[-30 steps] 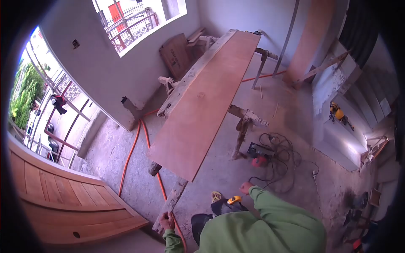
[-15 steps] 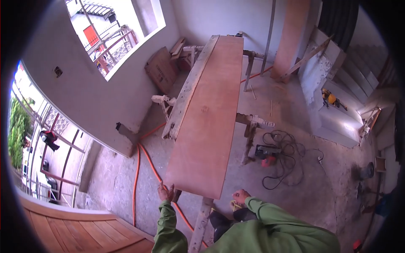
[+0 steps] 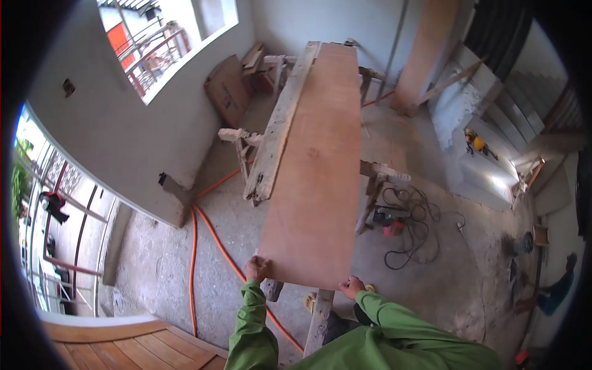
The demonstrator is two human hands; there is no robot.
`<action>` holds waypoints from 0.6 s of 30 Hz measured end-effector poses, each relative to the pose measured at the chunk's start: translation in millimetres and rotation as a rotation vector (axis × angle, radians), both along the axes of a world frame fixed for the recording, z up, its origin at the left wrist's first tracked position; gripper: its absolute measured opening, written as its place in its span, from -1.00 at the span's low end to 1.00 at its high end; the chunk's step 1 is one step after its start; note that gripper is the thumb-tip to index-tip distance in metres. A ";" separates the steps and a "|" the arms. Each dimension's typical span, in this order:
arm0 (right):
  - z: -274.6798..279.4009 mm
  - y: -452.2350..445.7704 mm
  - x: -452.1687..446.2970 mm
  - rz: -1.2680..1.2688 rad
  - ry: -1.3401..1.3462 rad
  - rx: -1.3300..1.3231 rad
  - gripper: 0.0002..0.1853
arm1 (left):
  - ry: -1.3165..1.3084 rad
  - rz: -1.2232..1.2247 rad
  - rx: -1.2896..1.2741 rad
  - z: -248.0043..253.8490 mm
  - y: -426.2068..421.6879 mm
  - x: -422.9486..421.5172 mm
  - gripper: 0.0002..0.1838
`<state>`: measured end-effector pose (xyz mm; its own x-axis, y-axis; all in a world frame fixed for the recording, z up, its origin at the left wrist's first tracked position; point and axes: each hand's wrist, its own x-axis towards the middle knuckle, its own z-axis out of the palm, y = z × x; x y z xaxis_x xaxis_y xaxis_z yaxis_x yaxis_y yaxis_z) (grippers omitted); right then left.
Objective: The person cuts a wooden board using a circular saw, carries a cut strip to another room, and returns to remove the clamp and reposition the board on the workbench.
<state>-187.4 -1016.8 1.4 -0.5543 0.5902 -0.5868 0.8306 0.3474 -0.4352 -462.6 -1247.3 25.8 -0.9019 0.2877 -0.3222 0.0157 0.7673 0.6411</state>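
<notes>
A long, reddish-brown plywood sheet (image 3: 314, 185) stretches away from me over wooden sawhorses. My left hand (image 3: 258, 269) is closed on its near left corner. At the near right corner, my right hand (image 3: 352, 287) pinches the edge, fingers curled. Along the sheet's left side lies a rough, pale-stained plank (image 3: 271, 157), partly under or against it; I cannot tell which. One sawhorse (image 3: 383, 172) shows its end on the right, and another sawhorse (image 3: 237, 137) sticks out on the left.
On the floor to the right sits a red and black power tool (image 3: 391, 225) with a tangled black cord (image 3: 425, 228). An orange hose (image 3: 216, 237) runs across the floor on the left. Yellow gear (image 3: 475, 142) rests on a ledge. A person (image 3: 558, 287) is at the far right.
My right hand has come onto the sheet's near right corner from beside it. My left hand has closed on the left corner. The sheet's near end has swung to the right.
</notes>
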 end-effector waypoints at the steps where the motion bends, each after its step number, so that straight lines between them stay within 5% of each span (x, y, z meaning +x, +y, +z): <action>1: -0.6 2.1 0.4 -0.008 0.025 -0.021 -0.48 | -0.120 -0.011 0.020 10.4 -1.4 -0.4 -0.46; 5: -20.4 8.4 7.8 0.074 0.088 0.081 -0.61 | -0.003 0.135 0.135 -36.2 -6.9 8.2 -0.46; 8: -24.6 7.6 10.3 -0.141 0.033 -0.116 -0.69 | -0.067 0.180 0.121 -42.0 -4.0 10.0 -0.46; 10: -17.1 4.5 5.8 -0.501 0.045 -0.269 -0.77 | -0.095 0.214 0.118 -37.2 -0.9 13.2 -0.47; 18: -14.2 17.5 -2.8 -0.769 0.033 -0.445 -0.63 | -0.069 0.300 0.075 -24.2 11.2 21.2 -0.55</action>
